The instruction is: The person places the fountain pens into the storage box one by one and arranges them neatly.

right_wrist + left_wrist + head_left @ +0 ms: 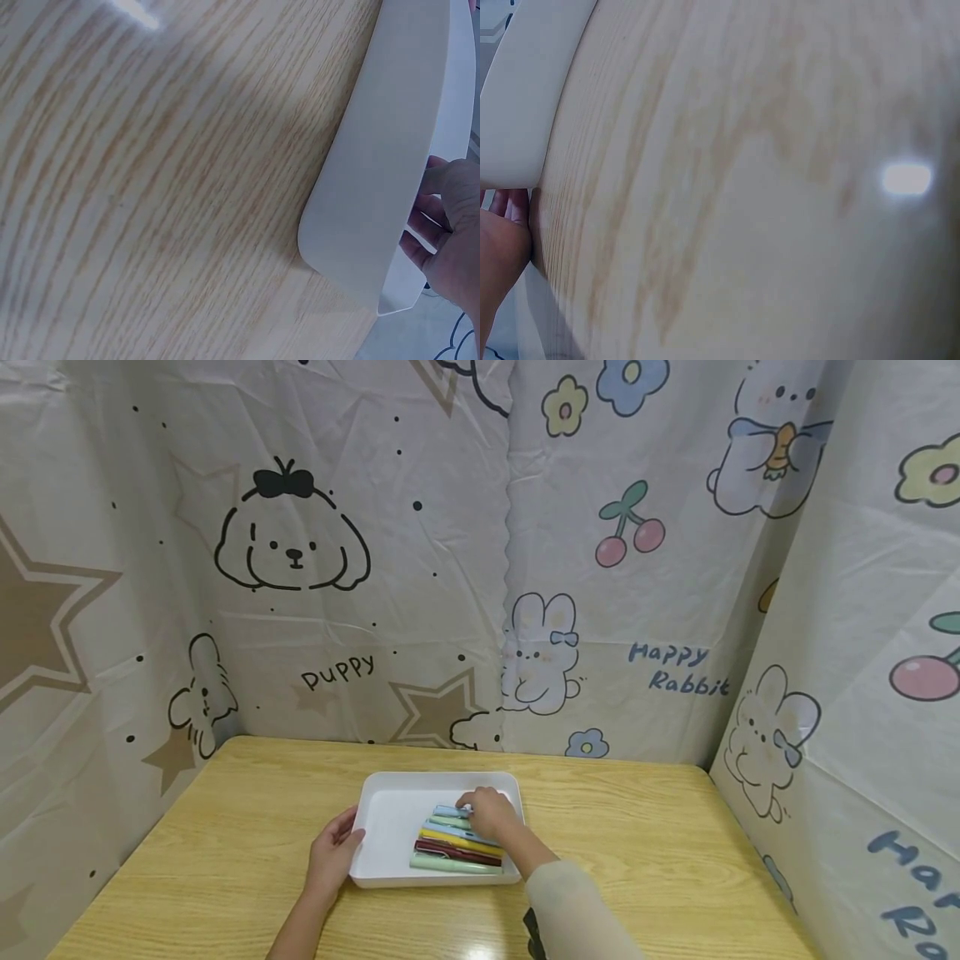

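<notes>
A white rectangular tray (386,831) stands on the table. My left hand (332,853) grips its left side, with the thumb at the rim. Several pens lie side by side in the tray's right half: a light green pen (450,864) nearest me, dark red ones, a yellow pen (457,841), then light blue and green ones. My right hand (492,814) reaches in and pinches the farthest light blue pen (447,811). In the right wrist view, the tray wall (375,150) hides the tips of that hand's curled fingers.
The wood-grain table (637,852) extends around the tray on all sides. Curtains printed with cartoon animals (292,552) enclose its back and both sides. A small dark object (532,931) shows beside the right sleeve (577,910).
</notes>
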A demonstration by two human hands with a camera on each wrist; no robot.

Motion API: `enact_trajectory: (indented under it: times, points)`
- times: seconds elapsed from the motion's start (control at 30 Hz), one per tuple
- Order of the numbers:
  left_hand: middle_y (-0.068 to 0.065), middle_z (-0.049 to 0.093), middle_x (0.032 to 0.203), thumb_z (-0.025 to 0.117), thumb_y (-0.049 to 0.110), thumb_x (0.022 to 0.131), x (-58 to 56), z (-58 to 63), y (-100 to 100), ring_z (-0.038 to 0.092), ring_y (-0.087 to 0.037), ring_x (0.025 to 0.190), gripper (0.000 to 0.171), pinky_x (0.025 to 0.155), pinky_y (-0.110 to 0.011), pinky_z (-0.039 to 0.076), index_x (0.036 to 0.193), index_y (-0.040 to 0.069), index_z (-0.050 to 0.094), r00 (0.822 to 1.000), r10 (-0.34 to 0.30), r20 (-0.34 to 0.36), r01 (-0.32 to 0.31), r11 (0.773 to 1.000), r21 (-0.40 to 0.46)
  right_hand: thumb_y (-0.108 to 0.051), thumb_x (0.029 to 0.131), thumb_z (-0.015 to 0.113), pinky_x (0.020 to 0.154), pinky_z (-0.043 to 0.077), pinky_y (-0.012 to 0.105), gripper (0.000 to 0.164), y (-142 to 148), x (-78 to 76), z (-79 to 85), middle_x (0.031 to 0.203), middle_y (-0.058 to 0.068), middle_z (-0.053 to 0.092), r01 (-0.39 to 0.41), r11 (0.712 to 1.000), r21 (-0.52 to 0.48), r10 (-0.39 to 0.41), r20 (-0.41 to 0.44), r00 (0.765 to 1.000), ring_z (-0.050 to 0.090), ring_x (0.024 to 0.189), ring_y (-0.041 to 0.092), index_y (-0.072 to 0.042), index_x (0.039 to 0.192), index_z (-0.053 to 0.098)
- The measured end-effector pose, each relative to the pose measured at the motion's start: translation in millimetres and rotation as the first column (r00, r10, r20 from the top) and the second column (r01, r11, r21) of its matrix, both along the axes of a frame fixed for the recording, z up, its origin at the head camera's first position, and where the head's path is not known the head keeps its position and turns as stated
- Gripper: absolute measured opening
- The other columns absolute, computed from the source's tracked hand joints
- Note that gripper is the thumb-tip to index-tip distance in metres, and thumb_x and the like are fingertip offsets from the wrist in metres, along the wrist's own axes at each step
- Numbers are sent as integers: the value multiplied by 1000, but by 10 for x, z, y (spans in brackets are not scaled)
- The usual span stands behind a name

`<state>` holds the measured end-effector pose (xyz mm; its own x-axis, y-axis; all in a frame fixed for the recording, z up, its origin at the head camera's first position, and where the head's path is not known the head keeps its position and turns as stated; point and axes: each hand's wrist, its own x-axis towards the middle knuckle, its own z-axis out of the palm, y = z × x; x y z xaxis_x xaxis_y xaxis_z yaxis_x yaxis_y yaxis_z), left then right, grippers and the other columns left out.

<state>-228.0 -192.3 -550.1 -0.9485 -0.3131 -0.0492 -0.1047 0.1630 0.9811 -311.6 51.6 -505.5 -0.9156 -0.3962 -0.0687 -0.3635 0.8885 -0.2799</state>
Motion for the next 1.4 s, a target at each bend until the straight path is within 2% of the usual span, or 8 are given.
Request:
enact_trajectory:
  times: [0.27,0.53,0.77,1.0,1.17,1.4]
  points:
    - [-22,46,138,52,6,93,3,6,3,47,-31,123,44,77,-4,37,136,3,44,1000,-4,-9,4,1000,15,-8,88,57,98,43,43,27,8,-6,-6,113,4,65,-4,1000,0,4,13,1000,57,109,22,-21,109,69]
    - [-22,46,139,52,7,93,14,26,4,47,-31,123,45,80,-7,39,137,3,44,1000,-10,2,10,1000,19,-8,88,57,98,42,43,27,10,0,14,113,4,65,6,1000,-5,-6,12,1000,56,109,22,-21,109,69]
    - [-22,46,138,52,7,93,11,33,8,47,-31,124,45,89,-17,42,137,2,44,1000,-8,-2,8,1000,3,-8,88,57,97,43,43,27,10,13,18,111,4,65,9,1000,-8,-9,3,1000,57,109,23,-21,108,69]
    - [-22,46,139,51,7,93,20,25,1,47,-31,124,45,85,-12,41,137,3,43,1000,-13,-1,13,1000,4,-9,88,57,93,45,41,26,9,6,13,103,3,65,9,1000,-19,-9,-1,1000,57,101,20,-20,108,69]
    - [-22,46,139,52,8,93,15,16,-2,47,-31,124,45,87,-15,41,137,3,44,1000,-9,1,9,1000,-2,-10,89,58,89,46,42,23,20,11,34,98,3,64,0,1000,-31,-1,-24,1000,57,96,20,-18,107,69]
    - [-22,47,138,52,8,93,3,-7,-2,47,-31,123,45,77,-4,36,137,3,44,1000,-4,-5,4,1000,-2,-13,89,58,88,46,42,22,62,12,60,100,4,64,2,999,-39,-3,-28,1000,57,99,21,-16,108,69]
